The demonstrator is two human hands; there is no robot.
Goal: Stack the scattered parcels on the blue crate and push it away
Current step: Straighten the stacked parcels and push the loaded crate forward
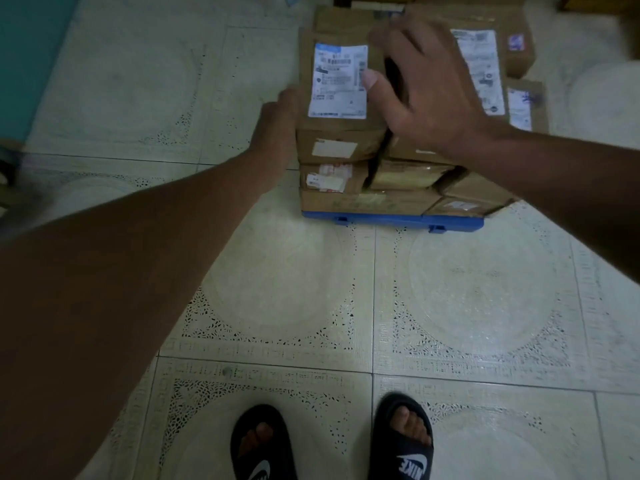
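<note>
Several brown cardboard parcels stand stacked in layers on the blue crate [391, 220], of which only the front rim shows. The top left parcel [322, 26] carries a white shipping label. My left hand [277, 126] presses flat against the left side of the stack, fingers partly hidden behind it. My right hand [426, 88] lies spread over the top of the stack, thumb on the label's edge, covering the gap between the top left parcel and the top right parcel [512, 60].
Pale patterned floor tiles [277, 278] surround the crate. My feet in black sandals [401, 441] stand at the bottom edge. A teal wall or panel [27, 57] runs along the far left. Dark wooden furniture legs [343, 0] show behind the stack.
</note>
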